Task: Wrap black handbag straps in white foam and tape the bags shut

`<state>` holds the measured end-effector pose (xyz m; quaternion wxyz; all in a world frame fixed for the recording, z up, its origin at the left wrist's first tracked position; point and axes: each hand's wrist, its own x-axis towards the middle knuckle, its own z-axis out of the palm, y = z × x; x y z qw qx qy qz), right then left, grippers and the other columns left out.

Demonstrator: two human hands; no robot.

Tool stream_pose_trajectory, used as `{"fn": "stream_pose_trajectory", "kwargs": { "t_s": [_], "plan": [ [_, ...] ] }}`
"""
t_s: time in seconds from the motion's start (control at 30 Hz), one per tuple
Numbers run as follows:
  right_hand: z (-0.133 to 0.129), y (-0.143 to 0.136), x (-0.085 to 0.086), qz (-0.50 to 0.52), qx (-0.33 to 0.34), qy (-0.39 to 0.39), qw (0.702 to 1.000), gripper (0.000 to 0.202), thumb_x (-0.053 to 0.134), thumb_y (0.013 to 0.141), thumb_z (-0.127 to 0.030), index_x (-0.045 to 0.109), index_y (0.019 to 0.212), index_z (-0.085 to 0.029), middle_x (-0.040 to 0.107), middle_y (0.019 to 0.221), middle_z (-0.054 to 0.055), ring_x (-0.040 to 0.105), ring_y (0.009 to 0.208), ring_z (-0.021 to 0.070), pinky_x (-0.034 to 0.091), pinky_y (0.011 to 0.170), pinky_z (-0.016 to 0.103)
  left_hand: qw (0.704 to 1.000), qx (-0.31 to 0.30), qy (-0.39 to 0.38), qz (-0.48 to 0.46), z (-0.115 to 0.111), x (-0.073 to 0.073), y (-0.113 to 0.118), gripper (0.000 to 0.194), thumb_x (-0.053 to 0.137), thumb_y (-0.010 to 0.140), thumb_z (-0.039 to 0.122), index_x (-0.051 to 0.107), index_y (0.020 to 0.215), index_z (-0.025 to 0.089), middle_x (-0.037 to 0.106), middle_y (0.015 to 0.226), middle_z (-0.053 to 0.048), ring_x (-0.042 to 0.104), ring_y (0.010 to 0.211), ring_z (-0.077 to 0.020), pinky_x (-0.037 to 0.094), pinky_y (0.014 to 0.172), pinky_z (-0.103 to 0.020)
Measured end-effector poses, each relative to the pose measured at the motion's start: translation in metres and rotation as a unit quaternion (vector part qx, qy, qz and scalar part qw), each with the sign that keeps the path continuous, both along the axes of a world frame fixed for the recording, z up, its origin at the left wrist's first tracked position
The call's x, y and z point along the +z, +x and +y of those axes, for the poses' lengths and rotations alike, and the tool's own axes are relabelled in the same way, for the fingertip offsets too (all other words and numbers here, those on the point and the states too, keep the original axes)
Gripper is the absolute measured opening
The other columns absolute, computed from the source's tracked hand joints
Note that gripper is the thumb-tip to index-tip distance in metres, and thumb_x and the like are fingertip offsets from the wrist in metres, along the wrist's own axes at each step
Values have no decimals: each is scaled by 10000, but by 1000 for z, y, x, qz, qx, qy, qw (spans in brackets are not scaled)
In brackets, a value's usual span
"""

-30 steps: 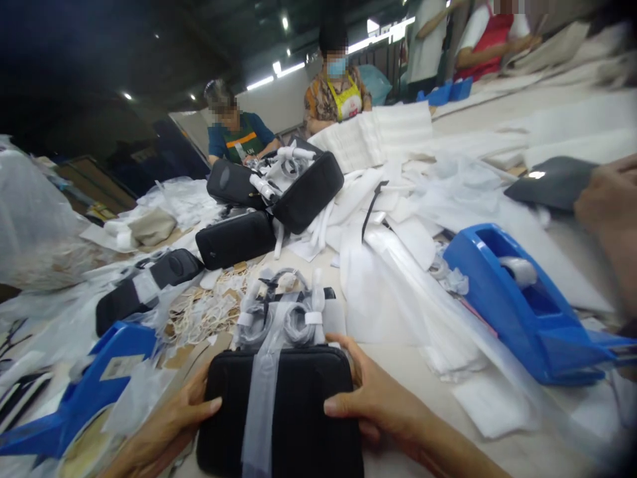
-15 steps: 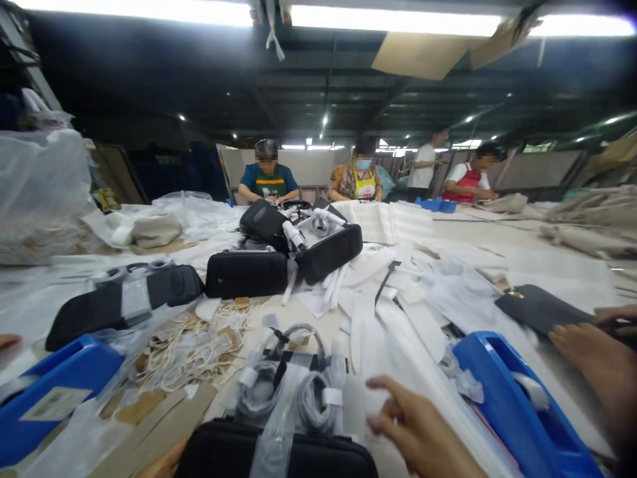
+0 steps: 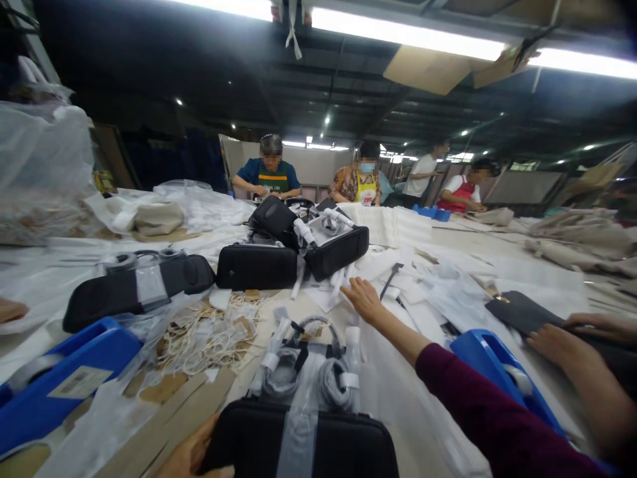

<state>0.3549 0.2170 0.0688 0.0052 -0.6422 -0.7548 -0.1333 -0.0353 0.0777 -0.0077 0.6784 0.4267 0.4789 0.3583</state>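
Note:
Directly in front of me lies a black bag (image 3: pixel 343 441), with wrapped straps (image 3: pixel 283 375) and a plastic-covered handle behind it and a clear plastic band (image 3: pixel 300 431) across its middle. At its left end my left hand (image 3: pixel 192 451) grips the side, partly cut off by the lower edge of the view. My right hand (image 3: pixel 363 299) reaches far forward over the table, fingers extended and apart, by the white foam strips (image 3: pixel 328 285) below the pile. Whether the fingertips touch a strip is hard to tell. Further back, several black bags (image 3: pixel 256 267) are heaped together.
Blue tape dispensers (image 3: pixel 79 372) stand on the left and right (image 3: pixel 502 372). Tangled cords (image 3: pixel 209 332) and plastic sheets cover the left. At right, another person's hands (image 3: pixel 562 352) hold a dark flat piece (image 3: pixel 522 312). Several people work across the table.
My right hand has moved forward and away from the near bag, over to the white strips by the pile. My left hand stays at the bag's left end, and the view has shifted slightly.

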Motion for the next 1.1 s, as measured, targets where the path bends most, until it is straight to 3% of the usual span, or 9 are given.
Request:
{"fn": "stream_pose_trajectory", "kwargs": {
  "t_s": [0.13,0.23,0.37,0.47,0.57,0.7,0.87,0.97,1.1],
  "plan": [
    [-49,32,23,95,-104,138,980,294,405,961,-260,587,1141,-117,616,997,171,531,931,275,358,767,347,998,-54,-27,17,-14,32,13,685,841,569,330,620,1213,252,601,1304,-48,418,1323,-336,287,1149,-482],
    [-121,57,32,311,-162,271,896,342,555,883,-349,572,1184,-189,646,845,60,571,747,212,409,693,306,997,-70,-37,14,-14,47,21,750,828,604,274,552,1299,220,578,1332,-73,431,1317,-314,303,1144,-446],
    [-243,68,28,615,-203,176,741,298,635,814,-371,679,1051,-196,642,739,29,544,574,137,433,532,245,993,-66,-83,45,-11,50,24,766,816,641,222,511,1343,215,580,1323,-101,470,1282,-318,360,1112,-418],
    [-321,70,9,731,-267,112,618,281,728,737,-372,723,939,-178,627,678,35,508,507,110,373,409,198,990,-62,-111,65,-9,48,23,785,825,637,211,502,1352,224,608,1285,-103,509,1240,-329,415,1073,-402],
    [-372,74,-14,764,-323,68,555,307,766,704,-381,735,936,-182,617,636,32,487,473,96,345,364,167,987,-53,-120,95,-9,48,25,807,830,633,217,486,1363,222,624,1258,-96,525,1222,-327,444,1045,-379],
    [-400,77,-34,778,-350,31,521,334,762,704,-414,740,941,-180,609,604,28,464,447,89,335,342,153,980,-26,-121,155,-9,52,34,915,856,583,218,439,1398,228,628,1253,-78,519,1226,-318,449,1036,-348],
    [-406,81,-51,797,-331,5,505,370,743,723,-423,736,1001,-178,627,614,37,483,468,102,364,355,160,972,-2,-134,193,-8,57,43,1004,865,543,183,395,1426,264,636,1243,-54,533,1204,-319,450,1038,-356],
    [-404,84,-61,793,-324,-4,515,387,743,724,-445,734,1017,-191,642,636,36,495,477,102,376,368,163,968,6,-142,207,-7,57,45,1051,878,490,149,403,1418,279,651,1220,-37,544,1188,-329,485,1004,-364],
    [-395,86,-65,767,-327,5,552,416,722,716,-510,744,984,-193,632,596,24,491,451,103,383,377,182,972,11,-108,207,-8,52,43,949,867,517,160,470,1370,278,703,1120,-15,560,1169,-329,531,949,-381]
  ]
}}
